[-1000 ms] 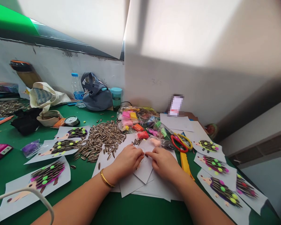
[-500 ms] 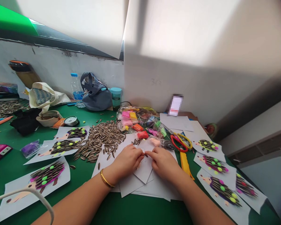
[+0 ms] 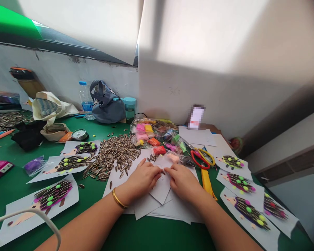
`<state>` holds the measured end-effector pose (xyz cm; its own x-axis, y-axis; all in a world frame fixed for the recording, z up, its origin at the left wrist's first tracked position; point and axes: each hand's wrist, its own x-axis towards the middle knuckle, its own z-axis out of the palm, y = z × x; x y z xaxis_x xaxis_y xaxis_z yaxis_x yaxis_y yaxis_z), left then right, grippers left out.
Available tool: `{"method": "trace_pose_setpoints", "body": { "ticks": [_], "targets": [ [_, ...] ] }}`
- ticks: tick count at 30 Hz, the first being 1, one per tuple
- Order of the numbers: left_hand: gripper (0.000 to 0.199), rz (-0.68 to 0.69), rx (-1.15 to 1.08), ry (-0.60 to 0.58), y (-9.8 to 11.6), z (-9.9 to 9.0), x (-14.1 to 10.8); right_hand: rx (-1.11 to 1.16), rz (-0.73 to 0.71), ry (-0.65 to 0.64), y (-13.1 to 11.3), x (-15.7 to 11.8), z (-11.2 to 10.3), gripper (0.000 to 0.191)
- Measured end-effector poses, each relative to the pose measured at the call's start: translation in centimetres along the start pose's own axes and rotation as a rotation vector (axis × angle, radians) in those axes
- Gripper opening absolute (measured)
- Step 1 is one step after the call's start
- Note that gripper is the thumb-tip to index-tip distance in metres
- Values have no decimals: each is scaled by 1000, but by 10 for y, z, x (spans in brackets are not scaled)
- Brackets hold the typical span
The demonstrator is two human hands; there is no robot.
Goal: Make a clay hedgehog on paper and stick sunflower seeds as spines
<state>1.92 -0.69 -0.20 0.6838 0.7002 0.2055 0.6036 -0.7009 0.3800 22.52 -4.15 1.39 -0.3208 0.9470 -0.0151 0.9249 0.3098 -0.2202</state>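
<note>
My left hand [image 3: 146,177], with a gold bangle at the wrist, rests on a small white paper [image 3: 161,191] with its fingers bent together. Facing it, my right hand [image 3: 182,179] has its index fingertip at a small dark piece [image 3: 162,172] between both hands. What the fingers pinch is too small to make out. More white sheets [image 3: 143,208] lie under the paper. A pile of striped sunflower seeds [image 3: 117,153] spreads left of my hands. Packets of coloured clay [image 3: 159,150] lie just beyond them.
Red and yellow scissors [image 3: 201,158] and a yellow cutter [image 3: 207,183] lie to the right. Seed hedgehog pictures stand at both sides, such as one at left [image 3: 53,195] and one at right [image 3: 248,211]. A blue bag [image 3: 108,108], bottle [image 3: 86,99] and phone [image 3: 196,116] are behind.
The fingers of both hands have shifted slightly around the small dark piece. The left index finger looks a little more raised. Everything else is unchanged.
</note>
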Motion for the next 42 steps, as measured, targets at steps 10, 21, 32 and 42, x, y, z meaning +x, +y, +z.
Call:
{"method": "trace_pose_setpoints", "body": {
  "ticks": [10, 21, 32, 42],
  "targets": [
    [23, 2, 3, 8, -4, 2, 1, -6, -75, -1, 2, -5, -5, 47],
    [24, 4, -3, 6, -4, 0, 1, 5, -85, -19, 6, -5, -7, 47],
    [24, 36, -20, 29, -6, 3, 0, 2, -66, -30, 4, -5, -6, 47],
    [25, 35, -50, 102, -9, 4, 2, 18, -62, -25, 4, -4, -4, 52]
  ]
}}
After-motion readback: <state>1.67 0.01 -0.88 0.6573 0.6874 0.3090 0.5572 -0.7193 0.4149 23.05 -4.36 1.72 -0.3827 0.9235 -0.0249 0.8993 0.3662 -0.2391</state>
